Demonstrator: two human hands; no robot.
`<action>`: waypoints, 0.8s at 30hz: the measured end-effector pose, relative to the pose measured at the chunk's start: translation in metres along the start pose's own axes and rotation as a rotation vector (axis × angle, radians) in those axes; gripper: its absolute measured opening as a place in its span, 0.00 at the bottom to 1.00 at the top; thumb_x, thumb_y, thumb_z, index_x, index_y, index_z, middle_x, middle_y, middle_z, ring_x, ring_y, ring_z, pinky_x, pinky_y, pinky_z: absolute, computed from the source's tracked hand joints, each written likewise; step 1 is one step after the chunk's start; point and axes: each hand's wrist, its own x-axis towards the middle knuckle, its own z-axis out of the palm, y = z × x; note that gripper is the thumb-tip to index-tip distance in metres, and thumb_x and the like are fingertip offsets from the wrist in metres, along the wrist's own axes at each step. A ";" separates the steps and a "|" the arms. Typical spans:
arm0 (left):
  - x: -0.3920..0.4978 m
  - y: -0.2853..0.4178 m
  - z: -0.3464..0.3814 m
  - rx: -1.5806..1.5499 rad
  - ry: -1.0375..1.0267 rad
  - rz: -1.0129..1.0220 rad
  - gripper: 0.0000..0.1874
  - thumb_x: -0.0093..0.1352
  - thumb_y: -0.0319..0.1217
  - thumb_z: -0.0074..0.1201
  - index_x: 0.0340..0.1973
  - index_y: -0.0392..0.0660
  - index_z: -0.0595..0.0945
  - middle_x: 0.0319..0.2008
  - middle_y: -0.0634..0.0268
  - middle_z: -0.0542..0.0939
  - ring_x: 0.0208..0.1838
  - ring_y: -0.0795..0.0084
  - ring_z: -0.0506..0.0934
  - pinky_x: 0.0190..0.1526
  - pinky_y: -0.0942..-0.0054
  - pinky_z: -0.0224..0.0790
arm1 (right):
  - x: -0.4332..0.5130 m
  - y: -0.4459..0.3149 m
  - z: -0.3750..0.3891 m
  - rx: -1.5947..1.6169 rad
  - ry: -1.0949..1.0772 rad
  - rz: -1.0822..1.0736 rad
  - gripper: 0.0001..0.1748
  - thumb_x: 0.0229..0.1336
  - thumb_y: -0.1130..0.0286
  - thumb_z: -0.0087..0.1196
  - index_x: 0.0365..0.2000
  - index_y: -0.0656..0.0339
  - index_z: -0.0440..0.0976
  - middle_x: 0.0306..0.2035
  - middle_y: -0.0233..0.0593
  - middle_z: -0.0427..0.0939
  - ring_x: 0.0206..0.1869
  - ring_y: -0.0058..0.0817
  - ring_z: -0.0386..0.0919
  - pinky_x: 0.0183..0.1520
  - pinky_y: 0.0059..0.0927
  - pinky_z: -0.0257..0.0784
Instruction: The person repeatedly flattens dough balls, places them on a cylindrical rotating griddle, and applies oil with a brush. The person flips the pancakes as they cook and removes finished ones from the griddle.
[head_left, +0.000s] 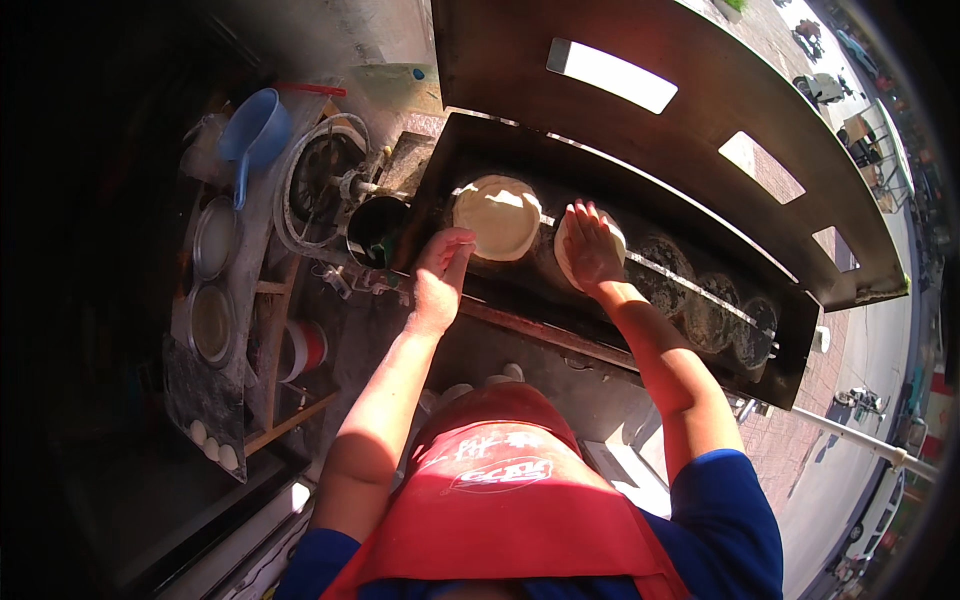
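Note:
My right hand (594, 247) lies flat on a round of dough (615, 234) on the dark griddle (551, 289), its fingers stretched out and covering much of the round. To the left, a larger round of flat dough (496, 219) rests on the same griddle, with a rippled rim and a patch of sunlight across it. My left hand (444, 271) is at this round's lower left edge, thumb and fingers close together. Whether its fingertips touch the dough or pinch anything is not clear.
A raised metal lid (510, 67) with cut-out windows stands behind the griddle. Left are a light blue dipper (259, 131), two round metal pans (211, 322), a wooden shelf frame (276, 352) and several pale dough balls (212, 448). A dark pot (375, 229) stands at the griddle's left end.

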 end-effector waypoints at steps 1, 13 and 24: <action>-0.007 0.009 -0.006 -0.048 0.013 -0.016 0.09 0.65 0.20 0.43 0.40 0.38 0.74 0.36 0.63 0.77 0.39 0.75 0.75 0.45 0.78 0.66 | 0.005 -0.010 0.002 -0.079 0.018 0.020 0.28 0.56 0.65 0.37 0.57 0.63 0.53 0.60 0.48 0.55 0.63 0.43 0.52 0.62 0.44 0.47; -0.101 0.009 -0.124 0.153 0.280 -0.248 0.08 0.65 0.21 0.43 0.40 0.38 0.74 0.38 0.62 0.77 0.37 0.74 0.76 0.43 0.77 0.68 | 0.028 0.020 0.000 -0.118 -0.136 -0.117 0.36 0.56 0.50 0.36 0.61 0.56 0.47 0.64 0.45 0.46 0.67 0.41 0.43 0.64 0.49 0.41; -0.176 -0.028 -0.277 -0.009 0.444 -0.303 0.10 0.67 0.28 0.46 0.43 0.37 0.73 0.42 0.61 0.75 0.46 0.75 0.73 0.50 0.76 0.65 | -0.034 0.044 -0.023 -0.851 -0.586 0.373 0.35 0.62 0.46 0.22 0.63 0.56 0.41 0.66 0.37 0.43 0.68 0.34 0.39 0.65 0.48 0.37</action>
